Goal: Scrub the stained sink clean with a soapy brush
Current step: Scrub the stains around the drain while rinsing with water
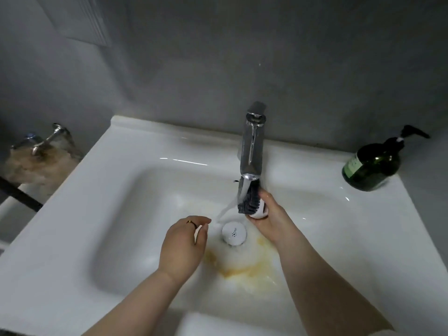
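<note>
Now right hand grasps brush under tap; left hand fingers loose; bottle label illegible.

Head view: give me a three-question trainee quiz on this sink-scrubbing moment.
1. True or false: the faucet is shut off.
2. Multiple choice: the brush is A) lying loose, B) gripped by the right hand just below the faucet's spout, C) gripped by both hands.
3. Short answer: what does the left hand hold?
Key: 1 false; 2 B; 3 nothing.
</note>
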The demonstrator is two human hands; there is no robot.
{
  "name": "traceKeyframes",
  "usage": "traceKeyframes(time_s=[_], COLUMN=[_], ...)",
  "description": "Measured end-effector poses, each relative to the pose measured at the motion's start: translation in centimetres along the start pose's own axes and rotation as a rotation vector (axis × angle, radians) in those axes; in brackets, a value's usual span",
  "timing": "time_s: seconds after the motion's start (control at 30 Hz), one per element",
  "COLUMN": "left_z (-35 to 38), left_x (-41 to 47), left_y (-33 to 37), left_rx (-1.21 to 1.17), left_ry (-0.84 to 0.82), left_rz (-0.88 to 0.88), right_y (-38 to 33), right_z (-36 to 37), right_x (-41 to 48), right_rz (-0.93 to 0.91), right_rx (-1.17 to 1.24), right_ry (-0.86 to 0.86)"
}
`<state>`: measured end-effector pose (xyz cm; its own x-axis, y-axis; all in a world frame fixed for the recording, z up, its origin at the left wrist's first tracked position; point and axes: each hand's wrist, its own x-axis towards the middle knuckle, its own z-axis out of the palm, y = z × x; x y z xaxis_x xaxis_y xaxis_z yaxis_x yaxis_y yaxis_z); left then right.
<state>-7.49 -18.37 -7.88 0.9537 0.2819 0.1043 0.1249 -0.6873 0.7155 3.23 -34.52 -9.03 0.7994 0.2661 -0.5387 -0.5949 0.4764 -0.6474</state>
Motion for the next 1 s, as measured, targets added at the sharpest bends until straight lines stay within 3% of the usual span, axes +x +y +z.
traceKeyframes(time_s=[0.2, 0.33, 0.43, 0.6, 0.73, 1.0], left_z=[0.3, -0.4, -1.0, -1.6, -1.7, -1.4], left_x=[2.2, 1.2, -0.8, -3.1, -3.1, -2.9], left_y=[-0.4, -2.0, -3.5, -5.4, -6.2, -6.6], left_rx=[0.001, 0.036, 0.078, 0.202, 0.303, 0.375], left_ry=[-0.049, -0.076, -0.064, 0.040, 0.174, 0.234], left_rz=[0.054, 0.053, 0.065, 0.208, 0.287, 0.344], right_y=[0.9, 1.2, 0.7, 0.1, -0.1, -1.0], right_z=[1.7, 2.5, 2.4, 2.2, 2.6, 1.4], right_x=[1.0, 1.1, 1.1, 0.8, 0.3, -0.5], right_rz=[-0.034, -0.023, -0.020, -0.014, 0.034, 0.147], right_rx=[-0.071, -0.181, -0.223, -0.135, -0.109, -0.194], right_ry=[-0.041, 0.089, 0.084, 0.024, 0.069, 0.129])
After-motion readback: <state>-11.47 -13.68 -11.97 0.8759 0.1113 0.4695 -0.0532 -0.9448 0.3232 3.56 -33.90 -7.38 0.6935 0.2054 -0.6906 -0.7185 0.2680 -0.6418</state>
